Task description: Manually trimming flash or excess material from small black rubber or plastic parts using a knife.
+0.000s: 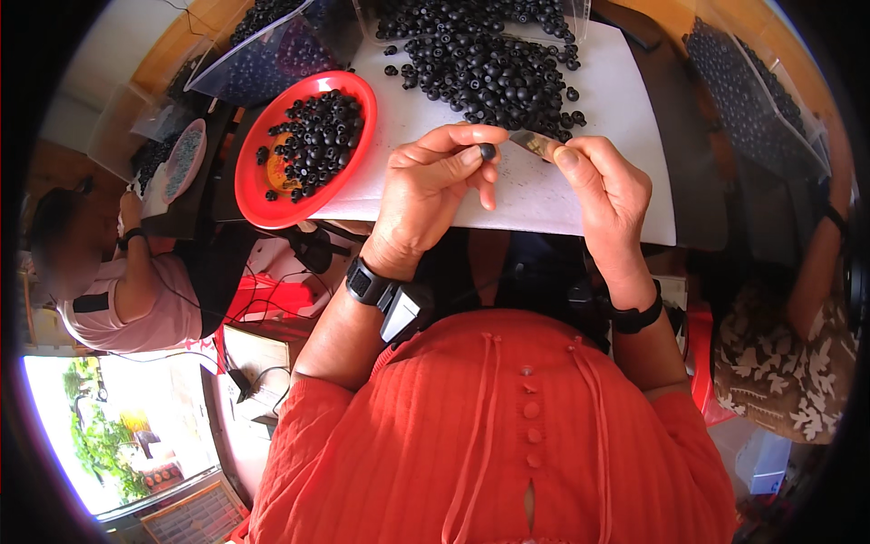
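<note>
My left hand (433,181) pinches one small black round bead (488,151) between thumb and forefinger above the white sheet (625,136). My right hand (605,190) grips a small metal blade (532,141) whose tip points at that bead, nearly touching it. Just beyond both hands lies a big heap of several black beads (494,72) on the sheet. A red plate (249,186) with more black beads sits to the left of my left hand.
Clear plastic bags of black beads lie at the back left (272,54) and at the right (752,91). A person in a pink shirt (136,299) works at the left with a small bowl (184,159). Another person's patterned sleeve (788,363) shows at the right.
</note>
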`<control>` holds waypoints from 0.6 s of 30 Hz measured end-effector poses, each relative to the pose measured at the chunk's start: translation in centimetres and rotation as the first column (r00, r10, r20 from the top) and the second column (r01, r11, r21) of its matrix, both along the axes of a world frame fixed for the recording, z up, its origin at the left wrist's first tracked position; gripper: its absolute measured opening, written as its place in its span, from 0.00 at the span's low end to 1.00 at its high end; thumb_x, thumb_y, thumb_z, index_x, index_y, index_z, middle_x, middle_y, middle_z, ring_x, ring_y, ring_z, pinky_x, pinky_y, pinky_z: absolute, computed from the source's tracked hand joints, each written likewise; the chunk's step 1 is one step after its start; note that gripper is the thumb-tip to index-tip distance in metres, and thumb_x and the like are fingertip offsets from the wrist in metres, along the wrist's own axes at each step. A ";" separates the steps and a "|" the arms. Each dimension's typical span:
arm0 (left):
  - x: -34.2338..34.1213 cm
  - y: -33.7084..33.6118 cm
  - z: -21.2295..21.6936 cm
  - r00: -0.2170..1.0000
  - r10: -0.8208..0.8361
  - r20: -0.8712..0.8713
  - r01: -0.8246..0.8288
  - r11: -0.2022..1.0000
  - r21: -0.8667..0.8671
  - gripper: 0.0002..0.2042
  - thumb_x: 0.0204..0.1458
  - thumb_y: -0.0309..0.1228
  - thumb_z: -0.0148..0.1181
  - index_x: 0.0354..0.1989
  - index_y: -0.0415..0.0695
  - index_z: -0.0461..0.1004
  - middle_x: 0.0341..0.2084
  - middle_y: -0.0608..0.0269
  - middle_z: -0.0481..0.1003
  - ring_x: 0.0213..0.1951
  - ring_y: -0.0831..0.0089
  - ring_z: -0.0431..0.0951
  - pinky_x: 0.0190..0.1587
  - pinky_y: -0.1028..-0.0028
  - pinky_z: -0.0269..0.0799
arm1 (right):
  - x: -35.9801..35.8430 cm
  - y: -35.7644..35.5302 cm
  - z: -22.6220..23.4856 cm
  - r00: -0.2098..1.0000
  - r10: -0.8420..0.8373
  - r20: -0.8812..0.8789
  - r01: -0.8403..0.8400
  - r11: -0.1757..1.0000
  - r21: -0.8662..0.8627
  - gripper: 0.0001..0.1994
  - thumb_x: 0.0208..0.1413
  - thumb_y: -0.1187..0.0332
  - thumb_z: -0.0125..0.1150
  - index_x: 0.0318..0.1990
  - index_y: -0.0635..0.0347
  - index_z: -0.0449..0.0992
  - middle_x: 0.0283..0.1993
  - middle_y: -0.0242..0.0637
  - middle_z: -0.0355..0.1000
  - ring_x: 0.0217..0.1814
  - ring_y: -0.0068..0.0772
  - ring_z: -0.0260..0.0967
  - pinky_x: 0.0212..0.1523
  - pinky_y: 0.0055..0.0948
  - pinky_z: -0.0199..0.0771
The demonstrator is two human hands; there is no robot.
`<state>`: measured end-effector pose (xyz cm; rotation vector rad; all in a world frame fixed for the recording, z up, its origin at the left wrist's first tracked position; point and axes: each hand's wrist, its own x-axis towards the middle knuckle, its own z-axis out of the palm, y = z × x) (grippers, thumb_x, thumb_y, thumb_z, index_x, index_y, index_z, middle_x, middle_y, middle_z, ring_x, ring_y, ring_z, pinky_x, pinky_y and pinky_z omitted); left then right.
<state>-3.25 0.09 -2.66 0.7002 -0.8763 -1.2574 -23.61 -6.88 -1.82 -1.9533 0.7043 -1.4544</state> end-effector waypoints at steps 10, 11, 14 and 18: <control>-0.8 1.8 2.8 0.970 0.168 0.175 -0.162 0.986 -0.047 0.10 0.63 0.18 0.56 0.50 0.33 0.80 0.37 0.57 0.79 0.34 0.71 0.79 0.34 0.72 0.80 | -0.9 0.2 -0.2 0.997 0.031 0.067 -0.037 0.995 0.087 0.07 0.66 0.73 0.64 0.38 0.70 0.80 0.32 0.33 0.79 0.32 0.17 0.69 0.35 0.21 0.70; -0.4 2.6 3.7 0.927 0.266 0.265 -0.245 0.963 -0.107 0.10 0.61 0.17 0.56 0.48 0.34 0.82 0.36 0.59 0.80 0.35 0.74 0.79 0.34 0.73 0.80 | -1.3 0.2 -0.4 0.993 0.034 0.110 -0.042 0.996 0.076 0.08 0.66 0.73 0.64 0.38 0.70 0.80 0.32 0.32 0.80 0.32 0.15 0.68 0.34 0.19 0.69; 3.1 4.6 5.8 0.636 0.511 0.578 -0.496 0.845 -0.200 0.11 0.58 0.15 0.57 0.47 0.35 0.83 0.37 0.65 0.79 0.35 0.77 0.78 0.35 0.76 0.78 | -1.5 0.3 -0.7 0.981 0.033 0.190 -0.051 0.995 0.088 0.08 0.67 0.71 0.65 0.38 0.69 0.79 0.30 0.27 0.76 0.30 0.11 0.60 0.30 0.15 0.60; 10.2 4.9 5.3 0.182 0.592 0.785 -0.583 0.708 -0.398 0.10 0.56 0.16 0.61 0.45 0.37 0.83 0.39 0.64 0.78 0.38 0.76 0.78 0.41 0.74 0.74 | -1.2 -0.1 -0.9 0.942 0.080 0.327 -0.098 0.994 0.038 0.09 0.67 0.70 0.65 0.36 0.69 0.79 0.28 0.26 0.74 0.29 0.12 0.61 0.30 0.17 0.61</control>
